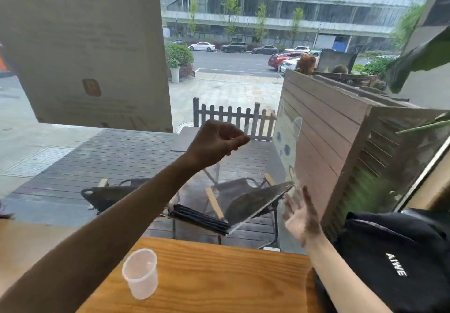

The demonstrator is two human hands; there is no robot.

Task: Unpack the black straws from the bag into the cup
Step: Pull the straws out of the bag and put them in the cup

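Head view: the bag (255, 205), clear and holding black straws (199, 217) bunched at its left end, is in the air above the far edge of the wooden worktop (219, 276), touching neither hand. The cup (140, 273), clear plastic, stands on the worktop near its left edge, below and left of the bag. The right hand (302, 220) is just right of the bag, fingers spread and holding nothing. The left hand (216, 144) is raised above the bag, fingers curled into a fist; whether it pinches anything I cannot tell. A black backpack (394, 259) lies right of the bag at the worktop's right edge. Beyond the bag, through glass, are a deck, folding chairs and a street.
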